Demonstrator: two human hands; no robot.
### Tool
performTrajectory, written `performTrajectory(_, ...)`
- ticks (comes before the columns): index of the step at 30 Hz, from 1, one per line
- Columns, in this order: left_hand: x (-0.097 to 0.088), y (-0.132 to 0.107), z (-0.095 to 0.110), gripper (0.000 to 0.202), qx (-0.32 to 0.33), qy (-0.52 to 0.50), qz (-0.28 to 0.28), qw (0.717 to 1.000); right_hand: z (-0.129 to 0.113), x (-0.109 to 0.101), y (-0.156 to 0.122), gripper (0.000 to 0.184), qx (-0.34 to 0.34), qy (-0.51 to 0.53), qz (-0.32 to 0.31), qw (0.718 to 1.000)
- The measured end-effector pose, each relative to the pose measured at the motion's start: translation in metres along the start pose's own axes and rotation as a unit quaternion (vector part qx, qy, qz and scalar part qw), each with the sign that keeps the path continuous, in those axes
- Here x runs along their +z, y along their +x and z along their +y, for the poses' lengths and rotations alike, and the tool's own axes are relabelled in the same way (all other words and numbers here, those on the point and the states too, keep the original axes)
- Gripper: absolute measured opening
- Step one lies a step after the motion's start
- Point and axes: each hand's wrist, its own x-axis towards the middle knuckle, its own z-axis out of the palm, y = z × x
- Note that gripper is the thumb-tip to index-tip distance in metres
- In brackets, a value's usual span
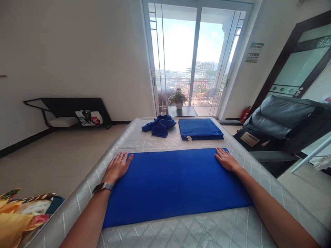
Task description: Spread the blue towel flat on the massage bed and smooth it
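Note:
A blue towel point(176, 186) lies flat and spread out across the quilted mattress point(201, 229). My left hand point(118, 167) rests open at the towel's far left corner, fingers stretched forward; a watch is on that wrist. At the far right corner, my right hand point(226, 159) presses flat on the cloth with its fingers extended. Beyond the spread towel sits a folded stack of blue towels point(200, 128) with a white tag at its front edge. To the left of the stack is a crumpled blue towel point(160, 125).
A potted plant point(179, 98) stands on a chair point(183, 111) before the sliding glass door. On the right is a dark recliner point(281, 119), with a fire extinguisher point(245, 114) behind it. A black rack point(74, 106) stands by the left wall; colourful fabric point(23, 217) lies lower left.

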Motion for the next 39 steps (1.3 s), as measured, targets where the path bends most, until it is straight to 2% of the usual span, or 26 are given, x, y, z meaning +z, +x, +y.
performTrajectory(3,0.004,0.001,-0.005,0.075,0.007,0.014,-0.002,1.0,0.025,0.003,-0.002,0.069,0.018,0.001,0.009,1.0)
performTrajectory(8,0.002,0.001,-0.002,0.076,0.004,0.027,0.016,0.999,0.024,0.006,-0.002,0.068,0.015,0.011,0.023,1.0)
performTrajectory(12,-0.016,-0.008,0.013,0.077,0.016,0.046,0.093,0.994,0.02,0.006,-0.008,0.065,0.012,0.009,0.061,0.998)
performTrajectory(16,-0.032,-0.023,0.032,0.07,0.041,0.024,0.179,0.983,0.007,-0.008,-0.022,0.059,-0.02,-0.016,0.174,0.985)
performTrajectory(18,-0.034,-0.031,0.049,0.068,0.05,-0.006,0.182,0.982,-0.015,-0.02,-0.032,0.059,-0.058,-0.024,0.201,0.978)
performTrajectory(20,-0.031,-0.042,0.077,0.067,0.091,-0.027,0.138,0.986,-0.051,-0.029,-0.042,0.059,-0.087,-0.01,0.199,0.976)
performTrajectory(22,-0.025,-0.054,0.116,0.067,0.164,-0.036,0.074,0.983,-0.097,-0.031,-0.05,0.062,-0.117,0.026,0.175,0.977)
performTrajectory(24,-0.016,-0.067,0.157,0.067,0.228,-0.043,0.034,0.972,-0.146,-0.024,-0.058,0.067,-0.158,0.067,0.129,0.977)
performTrajectory(26,-0.007,-0.078,0.193,0.066,0.263,-0.057,0.011,0.963,-0.186,-0.011,-0.065,0.07,-0.192,0.093,0.08,0.974)
performTrajectory(28,-0.001,-0.085,0.214,0.064,0.283,-0.066,-0.002,0.957,-0.211,0.002,-0.068,0.07,-0.202,0.105,0.044,0.973)
performTrajectory(29,0.002,-0.087,0.219,0.064,0.288,-0.068,-0.006,0.955,-0.217,0.007,-0.069,0.071,-0.199,0.107,0.032,0.974)
performTrajectory(31,0.004,-0.088,0.215,0.064,0.287,-0.066,-0.013,0.956,-0.214,0.012,-0.07,0.074,-0.188,0.108,0.016,0.976)
performTrajectory(34,0.003,-0.088,0.182,0.066,0.259,-0.05,-0.022,0.964,-0.182,0.009,-0.073,0.079,-0.16,0.096,0.005,0.982)
performTrajectory(36,0.0,-0.09,0.145,0.068,0.228,-0.023,-0.029,0.973,-0.145,0.007,-0.078,0.079,-0.131,0.075,0.004,0.988)
performTrajectory(39,-0.002,-0.098,0.073,0.068,0.178,0.024,-0.032,0.983,-0.075,0.008,-0.087,0.078,-0.064,0.034,0.004,0.997)
